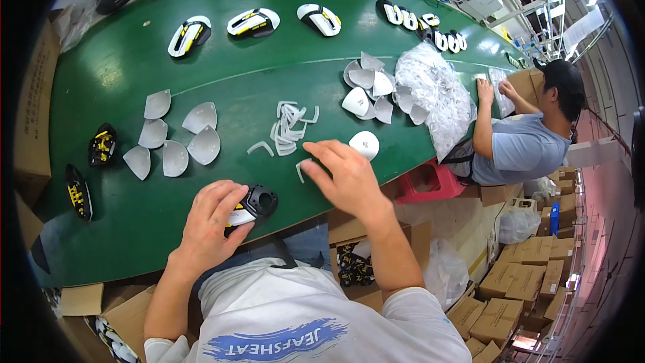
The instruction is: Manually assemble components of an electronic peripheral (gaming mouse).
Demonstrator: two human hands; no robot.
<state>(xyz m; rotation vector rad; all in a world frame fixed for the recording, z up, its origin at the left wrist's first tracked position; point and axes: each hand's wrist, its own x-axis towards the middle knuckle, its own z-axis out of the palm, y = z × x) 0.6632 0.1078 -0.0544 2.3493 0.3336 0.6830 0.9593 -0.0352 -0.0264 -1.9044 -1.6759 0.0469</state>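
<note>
My left hand (216, 218) is closed around an oval black and white part (262, 203) at the table's near edge. The part has a round dark opening at its right end, and my fingers hide much of the rest. My right hand (342, 176) is held over the table, thumb and forefinger apart. Close to that thumb tip is a thin white bent strip (300, 173); I cannot tell whether they touch. A loose heap of similar strips (289, 126) lies just beyond. To its left are several pale grey curved shells (176, 158), and right of my fingers is a white shell (364, 144).
On the green table (269, 81), white, black and yellow oval pieces (252, 23) line the far side. More shells (363, 79) lie beside a full clear plastic bag (430, 87). Black and yellow parts (78, 191) sit at left. A co-worker (524, 128) works at right; cartons (531, 262) stand below.
</note>
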